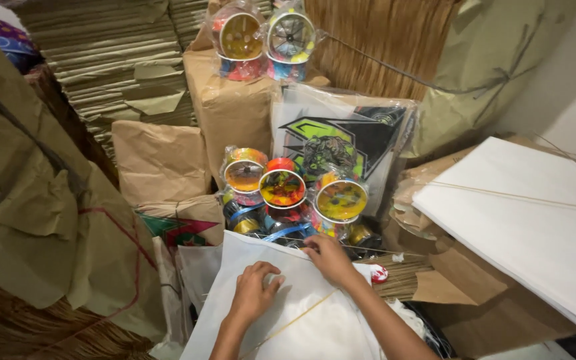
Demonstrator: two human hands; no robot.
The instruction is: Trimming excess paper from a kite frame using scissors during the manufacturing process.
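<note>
fingers of the left hand [253,293] curl on a small white object atop the white paper kite [248,267]; right hand [328,259] fingertips press down at its top edge. shiny string spools [281,190] crowd just beyond the fingertips, brown paper bundles [161,163] to their left, little open room.
</note>
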